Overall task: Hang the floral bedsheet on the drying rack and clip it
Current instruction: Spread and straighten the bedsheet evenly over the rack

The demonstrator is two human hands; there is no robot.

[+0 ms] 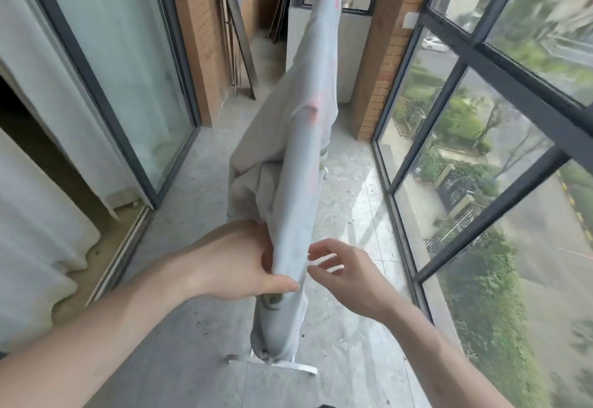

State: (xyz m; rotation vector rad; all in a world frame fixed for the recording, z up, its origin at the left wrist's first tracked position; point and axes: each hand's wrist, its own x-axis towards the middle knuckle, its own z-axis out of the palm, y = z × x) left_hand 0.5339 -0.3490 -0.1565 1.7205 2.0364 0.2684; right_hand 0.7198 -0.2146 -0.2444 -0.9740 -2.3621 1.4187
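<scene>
While the left hand (244, 263) pinches the near end of the floral bedsheet (295, 183) between thumb and curled fingers, seemingly to keep the cloth from sliding off the bar beneath it, the right hand (343, 276) hovers just beside the fabric with fingers loosely spread and holding nothing, perhaps ready to smooth it or take a clip, though no clip shows. Draped over the drying rack (288, 365), whose white foot stands on the speckled grey floor (346, 189), the thin, pale, faintly pink-printed sheet wraps tight and tube-like here, then bunches into soft folds and rises toward the far brick wall (385, 64) between the glass door (122, 64) and dark-framed window (481, 93)
</scene>
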